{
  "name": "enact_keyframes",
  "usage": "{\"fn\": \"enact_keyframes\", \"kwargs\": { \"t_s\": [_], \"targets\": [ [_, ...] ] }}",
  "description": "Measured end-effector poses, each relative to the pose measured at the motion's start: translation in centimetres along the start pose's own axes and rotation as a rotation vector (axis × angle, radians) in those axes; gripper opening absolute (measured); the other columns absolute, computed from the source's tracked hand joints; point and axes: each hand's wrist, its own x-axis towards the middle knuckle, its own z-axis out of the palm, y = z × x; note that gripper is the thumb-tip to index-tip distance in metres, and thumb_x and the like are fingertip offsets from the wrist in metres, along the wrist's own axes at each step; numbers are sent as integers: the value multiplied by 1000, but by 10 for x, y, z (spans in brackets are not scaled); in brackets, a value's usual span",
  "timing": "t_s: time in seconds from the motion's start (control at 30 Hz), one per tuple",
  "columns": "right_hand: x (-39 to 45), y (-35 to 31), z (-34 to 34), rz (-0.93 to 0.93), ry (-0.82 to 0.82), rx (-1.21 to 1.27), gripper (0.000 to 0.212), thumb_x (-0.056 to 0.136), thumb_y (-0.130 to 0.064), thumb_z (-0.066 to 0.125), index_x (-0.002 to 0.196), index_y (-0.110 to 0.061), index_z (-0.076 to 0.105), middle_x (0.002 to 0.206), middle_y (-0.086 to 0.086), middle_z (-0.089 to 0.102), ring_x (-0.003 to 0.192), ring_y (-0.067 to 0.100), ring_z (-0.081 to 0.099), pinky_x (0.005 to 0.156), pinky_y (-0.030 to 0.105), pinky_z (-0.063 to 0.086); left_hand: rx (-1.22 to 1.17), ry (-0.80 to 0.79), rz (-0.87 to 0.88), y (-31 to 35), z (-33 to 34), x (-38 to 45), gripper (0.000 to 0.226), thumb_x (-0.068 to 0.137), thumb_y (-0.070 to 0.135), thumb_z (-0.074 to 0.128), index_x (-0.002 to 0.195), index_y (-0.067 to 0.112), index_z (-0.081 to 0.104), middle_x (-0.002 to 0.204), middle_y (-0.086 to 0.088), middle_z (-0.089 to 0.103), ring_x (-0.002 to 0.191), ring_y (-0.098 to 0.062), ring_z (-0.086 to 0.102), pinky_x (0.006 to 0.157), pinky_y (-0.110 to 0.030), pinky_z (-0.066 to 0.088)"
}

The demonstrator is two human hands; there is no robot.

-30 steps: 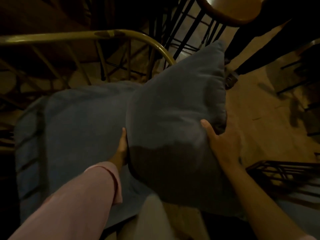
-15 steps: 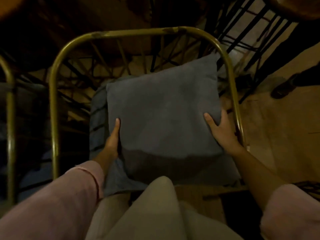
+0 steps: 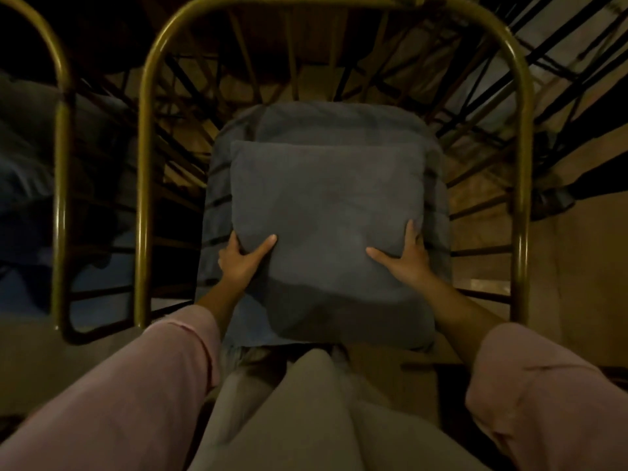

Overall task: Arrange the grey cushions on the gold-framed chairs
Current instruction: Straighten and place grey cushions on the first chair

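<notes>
A square grey cushion [image 3: 326,212] lies flat in the middle of the view, on top of a larger grey seat cushion [image 3: 339,120] inside a gold-framed chair [image 3: 146,164]. My left hand [image 3: 241,260] grips the square cushion's left edge, thumb on top. On the opposite edge my right hand [image 3: 407,256] holds it the same way. Both sleeves are pink.
A second gold-framed chair [image 3: 61,164] stands at the left with a grey cushion [image 3: 23,158] on it, blurred and dim. Black wire chair frames [image 3: 560,35] crowd the far right. Wooden floor [image 3: 577,266] shows to the right. My beige-clad legs [image 3: 306,419] are at the bottom.
The square cushion has gone from tilted up at the right to flat and centred on the seat cushion. Both hands slid to its sides, and the view shifted over the chair.
</notes>
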Motion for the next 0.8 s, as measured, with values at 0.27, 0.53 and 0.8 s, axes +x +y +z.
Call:
{"fn": "enact_keyframes", "kwargs": {
  "t_s": [0.27,0.53,0.8],
  "targets": [
    [-22,-27,7,53,140,-159,117,77,-74,63,161,-22,-1,169,16,0,155,40,3,123,59,11,-123,51,98,24,-7,-29,88,83,33,77,153,7,28,153,-13,42,140,-30,42,114,-42,37],
    [-41,-169,34,-254,115,-306,87,94,-56,57,159,-12,18,166,19,14,155,38,8,123,55,15,-153,302,239,80,-122,-35,69,91,24,68,149,7,35,152,-15,42,141,-28,41,116,-40,36],
    [-97,-342,111,-710,-235,-277,77,95,-33,66,157,-12,25,162,14,30,150,33,29,117,41,31,-84,673,272,75,-300,-50,52,92,25,66,138,7,50,139,-17,51,130,-31,49,109,-40,41]
  ]
}}
